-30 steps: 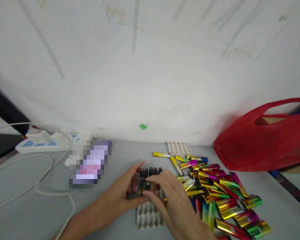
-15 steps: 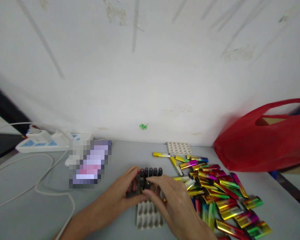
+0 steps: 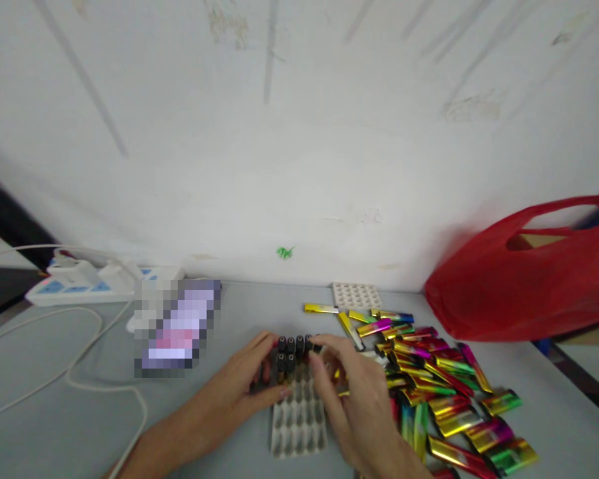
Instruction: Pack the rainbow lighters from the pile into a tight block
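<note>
A pale tray (image 3: pixel 299 426) with rows of pockets lies between my hands, its near rows bare. Several black-topped pieces (image 3: pixel 290 344) stand upright in its far rows, two of them in the second row. My left hand (image 3: pixel 252 379) is curled round the tray's far left side, thumb and fingers beside the black tops. My right hand (image 3: pixel 347 386) is at the far right of the tray, thumb and forefinger bent together by the back row; what they grip, if anything, is too hidden to tell.
Shiny coloured lighters (image 3: pixel 454 406) lie heaped at the right. Another pale tray (image 3: pixel 357 295) rests by the wall. A red bag (image 3: pixel 524 286) stands back right; a phone (image 3: pixel 182 326), power strip (image 3: pixel 84 286) and white cables are at left.
My right hand has moved slightly right and back from the second row. The black-topped piece it was touching now stands upright beside its neighbour. My left hand has stayed in place.
</note>
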{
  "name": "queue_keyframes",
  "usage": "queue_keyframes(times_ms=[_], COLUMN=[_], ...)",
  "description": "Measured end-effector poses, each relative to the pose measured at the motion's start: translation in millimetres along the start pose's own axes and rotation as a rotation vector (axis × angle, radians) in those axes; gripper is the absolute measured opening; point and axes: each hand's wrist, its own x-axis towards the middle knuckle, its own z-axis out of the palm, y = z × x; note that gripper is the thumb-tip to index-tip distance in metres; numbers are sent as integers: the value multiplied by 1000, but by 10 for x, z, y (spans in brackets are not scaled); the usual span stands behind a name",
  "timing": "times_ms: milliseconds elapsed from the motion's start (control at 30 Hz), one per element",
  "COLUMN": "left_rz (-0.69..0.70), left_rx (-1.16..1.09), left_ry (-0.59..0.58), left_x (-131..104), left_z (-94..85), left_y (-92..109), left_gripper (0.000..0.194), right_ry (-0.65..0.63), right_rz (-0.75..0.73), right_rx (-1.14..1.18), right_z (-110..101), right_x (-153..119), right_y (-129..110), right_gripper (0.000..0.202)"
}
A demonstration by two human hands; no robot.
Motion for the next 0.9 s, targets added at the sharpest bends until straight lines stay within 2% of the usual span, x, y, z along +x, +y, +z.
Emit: queue_keyframes(times_ms=[67, 133, 233, 300, 400, 633, 767, 900], left_rz=[-16, -31, -45, -52, -63, -36, -35, -38], left_rx=[35, 49, 51, 50, 64, 62, 71, 62], left_ry=[4, 0, 0, 5, -2, 17, 15, 10], left_x=[1, -3, -15, -18, -10, -16, -22, -16], left_z=[0, -1, -5, -10, -16, -16, -17, -20], left_y=[-21, -36, -37, -26, -11, -64, -88, -57], left_gripper=[26, 26, 24, 24, 25, 32, 32, 31], right_ry=[150, 163, -43, -152, -205, -195, -272, -337], right_rz=[60, 123, 257, 333, 360, 353, 325, 287], right_rx=[-174, -452, -844, -977, -1049, -1074, -1064, -1002], right_z=[-29, -77, -163, -212, -256, -272, -300, -412], right_x=[47, 115, 208, 237, 239, 229, 252, 312], right_y=[91, 204, 365, 441, 491, 531, 557, 543], right_gripper=[16, 17, 17, 17, 18, 24, 27, 24])
